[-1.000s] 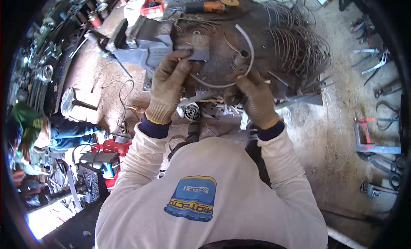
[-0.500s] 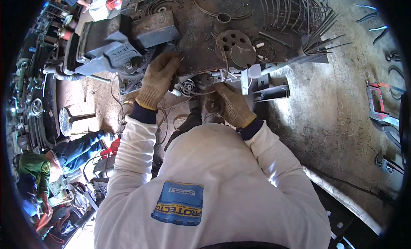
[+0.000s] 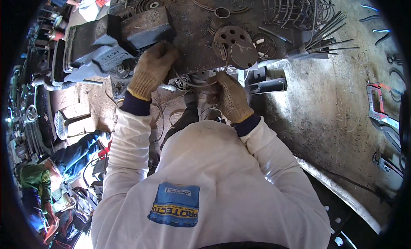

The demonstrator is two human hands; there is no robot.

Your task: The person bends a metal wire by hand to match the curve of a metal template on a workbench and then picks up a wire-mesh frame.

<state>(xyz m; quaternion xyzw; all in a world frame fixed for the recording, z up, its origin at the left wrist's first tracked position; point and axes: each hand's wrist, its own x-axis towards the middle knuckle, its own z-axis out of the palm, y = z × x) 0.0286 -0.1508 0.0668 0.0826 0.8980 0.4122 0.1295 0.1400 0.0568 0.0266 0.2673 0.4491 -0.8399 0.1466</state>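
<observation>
A thin bent metal rod (image 3: 198, 85) curves between my hands at the front edge of the dark steel bench. My left hand (image 3: 155, 68), in a tan knit work glove, is closed around its left end, just below the vise (image 3: 96, 52). My right hand (image 3: 233, 98), in a matching glove with a dotted palm, pinches the rod farther right. Beyond my right fingers the rod rises in front of a round plate with holes (image 3: 230, 36) and a smaller solid disc (image 3: 244, 54). My fingertips are partly hidden by the gloves.
A short upright pipe piece (image 3: 221, 15) stands on the bench. Curved rods (image 3: 295, 11) and a bundle of straight rods (image 3: 329, 41) lie at its right. A red-framed hacksaw (image 3: 376, 99) and pliers (image 3: 371, 17) are far right. Another person (image 3: 38, 176) works at lower left.
The bench and vise sit slightly farther left and higher in view. My left hand has shifted a little left and up, my right slightly left. Both still grip the rod.
</observation>
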